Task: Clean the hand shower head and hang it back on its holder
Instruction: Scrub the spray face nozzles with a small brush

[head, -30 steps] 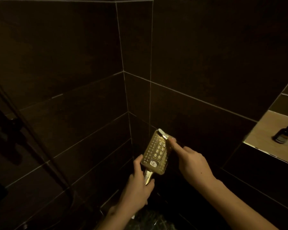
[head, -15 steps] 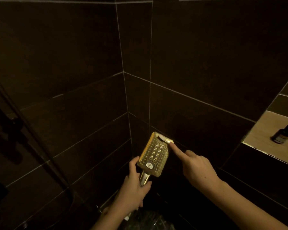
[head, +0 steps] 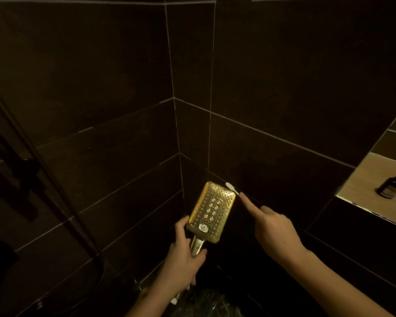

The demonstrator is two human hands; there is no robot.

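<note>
A rectangular gold hand shower head (head: 212, 210) with rows of nozzles faces me, low in the middle of the dim shower corner. My left hand (head: 183, 259) is shut on its handle just below the head. My right hand (head: 274, 232) holds a small white brush (head: 231, 188), index finger stretched along it. The brush tip sits at the head's upper right corner. On the left wall, a dark rail (head: 32, 154) with a dark fitting (head: 29, 170) runs diagonally; I cannot tell whether that fitting is the holder.
Dark brown tiled walls meet in a corner (head: 176, 133) behind the shower head. A lit wall niche (head: 361, 191) at the right holds a small dark bottle (head: 392, 185). A dark patterned floor (head: 206, 303) shows at the bottom.
The brush tip has slid from the top middle of the head out to its upper right corner. My right hand drew slightly right; the shower head tilted a little.
</note>
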